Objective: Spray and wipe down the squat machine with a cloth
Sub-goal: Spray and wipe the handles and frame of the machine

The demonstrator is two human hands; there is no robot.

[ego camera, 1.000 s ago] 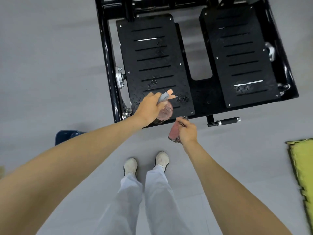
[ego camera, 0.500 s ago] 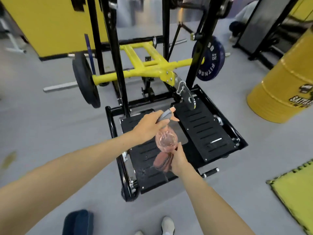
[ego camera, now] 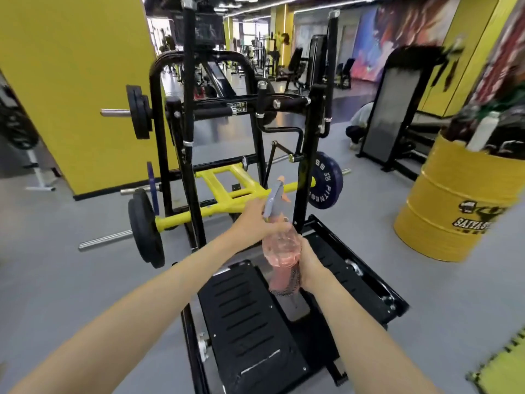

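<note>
The squat machine point(ego camera: 187, 155) stands ahead, a black frame with yellow lever arms, weight plates and two black foot plates point(ego camera: 250, 317) on its base. My left hand point(ego camera: 255, 220) grips the neck of a clear pink spray bottle point(ego camera: 281, 245) with a grey trigger head, held upright over the foot plates. Just below and to the right, my right hand point(ego camera: 308, 263) touches the bottle's lower side and holds a pink cloth point(ego camera: 284, 280) that hangs beneath the bottle.
A yellow drum point(ego camera: 451, 211) stands at the right, with green floor mats point(ego camera: 500, 368) at the lower right. A black upright pad machine point(ego camera: 389, 115) is behind, with a crouching person point(ego camera: 358, 123) beside it. Yellow walls rise at the left; the floor is grey.
My view has lifted from the foot plates to the whole machine. Both hands rose; the right hand with the cloth came up against the bottle.
</note>
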